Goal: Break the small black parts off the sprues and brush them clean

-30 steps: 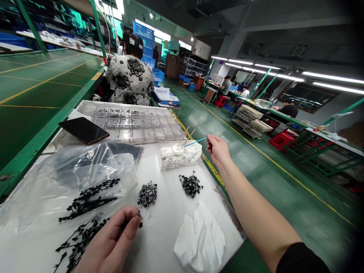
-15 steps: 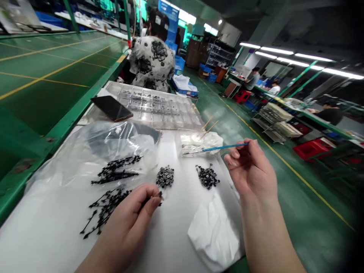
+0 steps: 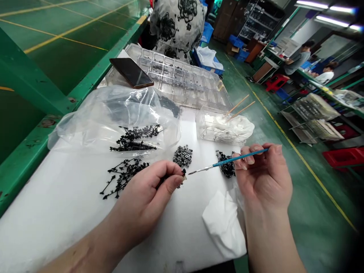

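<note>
My left hand [image 3: 152, 191] is closed in a pinch on a small black part [image 3: 184, 171], which pokes out past the fingertips. Between its thumb and fingers my right hand [image 3: 261, 174] grips a thin blue paintbrush [image 3: 237, 158]. The brush tip points left and ends just short of the black part. Beyond my left fingertips lies a pile of small grey-black rings [image 3: 182, 156]. A second pile of small black parts [image 3: 226, 165] is partly behind the brush and right hand. Black branched sprues [image 3: 125, 174] lie left of my left hand.
A clear plastic bag [image 3: 85, 129] spreads over the table's left side, near more black sprues. Behind stand a compartment tray [image 3: 187, 81] with a phone [image 3: 132, 72] on it, and a clear box [image 3: 206, 131] holding white cloth and two sticks. White tissue [image 3: 224, 223] lies at front right.
The brush has come down and left from over the clear box, its tip now beside the black part in my left hand. The head view has tilted downward.
</note>
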Demonstrator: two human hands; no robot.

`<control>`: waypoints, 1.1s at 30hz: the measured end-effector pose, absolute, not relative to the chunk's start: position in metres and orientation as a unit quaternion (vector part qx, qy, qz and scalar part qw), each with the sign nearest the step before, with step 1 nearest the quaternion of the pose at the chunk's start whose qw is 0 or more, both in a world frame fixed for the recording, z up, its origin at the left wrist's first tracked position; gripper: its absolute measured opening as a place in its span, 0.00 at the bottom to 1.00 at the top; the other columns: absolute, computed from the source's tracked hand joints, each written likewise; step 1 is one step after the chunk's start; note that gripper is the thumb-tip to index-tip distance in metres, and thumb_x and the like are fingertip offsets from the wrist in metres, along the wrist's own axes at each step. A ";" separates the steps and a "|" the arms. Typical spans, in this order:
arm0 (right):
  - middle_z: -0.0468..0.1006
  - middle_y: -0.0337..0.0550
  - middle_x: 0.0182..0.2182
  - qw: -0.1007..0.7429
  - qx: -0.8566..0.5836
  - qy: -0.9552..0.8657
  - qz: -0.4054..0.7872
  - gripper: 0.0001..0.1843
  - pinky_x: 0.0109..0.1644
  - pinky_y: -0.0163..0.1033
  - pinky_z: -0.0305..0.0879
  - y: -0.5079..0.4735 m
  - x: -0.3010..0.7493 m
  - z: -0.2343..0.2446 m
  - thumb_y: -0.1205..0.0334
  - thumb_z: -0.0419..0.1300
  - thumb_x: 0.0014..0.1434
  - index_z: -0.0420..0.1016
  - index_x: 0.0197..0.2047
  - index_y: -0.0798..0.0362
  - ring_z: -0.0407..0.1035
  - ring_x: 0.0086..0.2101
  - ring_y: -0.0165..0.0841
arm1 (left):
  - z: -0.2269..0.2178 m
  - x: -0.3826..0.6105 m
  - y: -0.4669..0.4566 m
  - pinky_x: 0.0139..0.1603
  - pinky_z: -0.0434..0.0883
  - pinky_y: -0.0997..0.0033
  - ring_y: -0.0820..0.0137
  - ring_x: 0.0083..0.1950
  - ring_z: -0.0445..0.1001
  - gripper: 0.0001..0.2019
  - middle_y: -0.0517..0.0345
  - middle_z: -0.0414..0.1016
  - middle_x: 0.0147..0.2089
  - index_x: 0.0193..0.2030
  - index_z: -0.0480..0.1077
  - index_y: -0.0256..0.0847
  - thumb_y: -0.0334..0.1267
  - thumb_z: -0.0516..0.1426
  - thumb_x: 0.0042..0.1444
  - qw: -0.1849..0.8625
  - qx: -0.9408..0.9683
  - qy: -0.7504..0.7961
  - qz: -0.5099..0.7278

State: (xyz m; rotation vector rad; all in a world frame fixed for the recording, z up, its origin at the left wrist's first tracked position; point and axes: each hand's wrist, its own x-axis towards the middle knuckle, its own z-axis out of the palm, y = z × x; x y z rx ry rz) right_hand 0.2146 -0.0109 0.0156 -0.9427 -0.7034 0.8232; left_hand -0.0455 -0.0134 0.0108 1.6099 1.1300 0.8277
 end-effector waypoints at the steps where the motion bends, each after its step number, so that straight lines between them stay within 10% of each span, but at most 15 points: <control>1: 0.70 0.35 0.29 0.753 -0.435 -0.322 0.374 0.13 0.29 0.35 0.66 -0.011 0.215 0.016 0.52 0.77 0.56 0.81 0.35 0.48 0.63 0.27 0.26 | 0.011 -0.045 -0.014 0.37 0.70 0.69 0.67 0.29 0.71 0.11 0.61 0.75 0.31 0.38 0.75 0.46 0.45 0.55 0.70 0.481 0.661 0.464 0.341; 33: 0.71 0.36 0.30 0.743 -0.461 -0.322 0.362 0.14 0.26 0.34 0.63 -0.009 0.212 0.016 0.53 0.78 0.54 0.80 0.33 0.50 0.62 0.27 0.26 | 0.008 -0.047 -0.019 0.35 0.69 0.70 0.69 0.29 0.71 0.10 0.62 0.76 0.31 0.40 0.75 0.47 0.44 0.56 0.72 0.477 0.674 0.446 0.346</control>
